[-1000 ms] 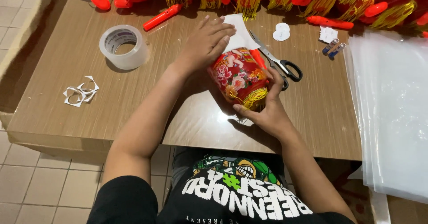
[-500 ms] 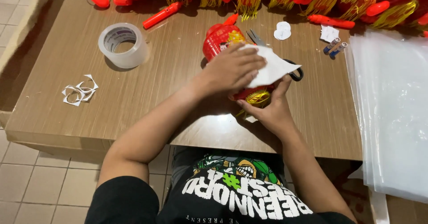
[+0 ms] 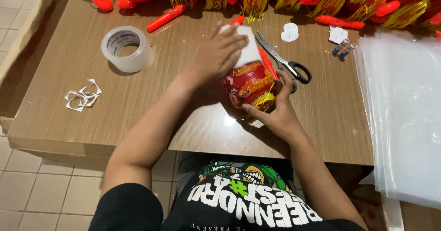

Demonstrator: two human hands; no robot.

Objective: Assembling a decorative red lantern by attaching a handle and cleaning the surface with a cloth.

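Together both hands, left (image 3: 216, 59) and right (image 3: 275, 114), clasp the red lantern (image 3: 248, 86) and its white sheet (image 3: 248, 52).

Red patterned lantern (image 3: 248, 84) lying sideways on table, white paper (image 3: 248, 52) at top.

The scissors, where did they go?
In the head view, the scissors lie on the wooden table to the right of the red lantern, just beyond the right hand.
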